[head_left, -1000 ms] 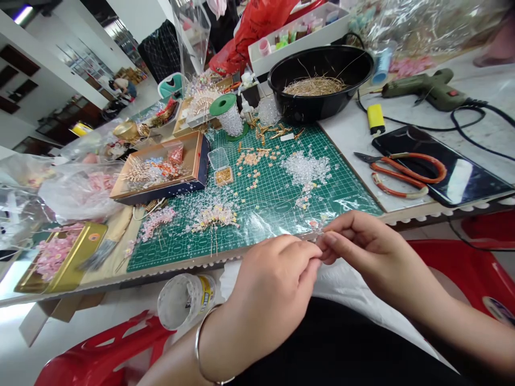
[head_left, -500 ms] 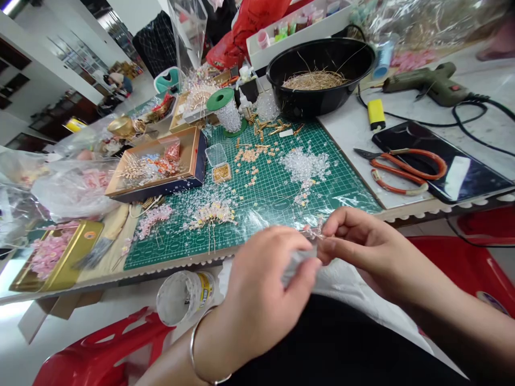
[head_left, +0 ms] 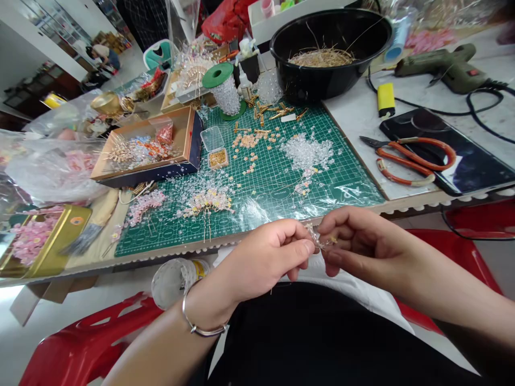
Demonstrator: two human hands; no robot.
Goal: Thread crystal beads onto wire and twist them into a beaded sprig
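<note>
Just beyond the table's front edge, my left hand (head_left: 277, 254) pinches a small wired piece of clear beads (head_left: 314, 236) between thumb and fingers. My right hand (head_left: 358, 244) closes on the same piece from the other side, thumb below and fingers curled above. A bit of yellow shows by its fingertips; the wire's far end is hidden. On the green cutting mat (head_left: 265, 201) lie a beaded hair comb (head_left: 207, 202) with pale yellow flowers, a pink beaded comb (head_left: 145, 206), a pile of clear beads (head_left: 308, 151) and a small beaded sprig (head_left: 304, 182).
Orange-handled pliers (head_left: 418, 155) rest partly on a dark tablet (head_left: 462, 145) at the right, near a glue gun (head_left: 446, 69). Behind the mat stand a black basin (head_left: 317, 86) and a bead spool (head_left: 227, 94). A box of ornaments (head_left: 189, 145) is at the left.
My left hand has turned and its fingers have closed onto the beaded piece. My right fingers have shifted slightly around it. The view has tilted a little downward.
</note>
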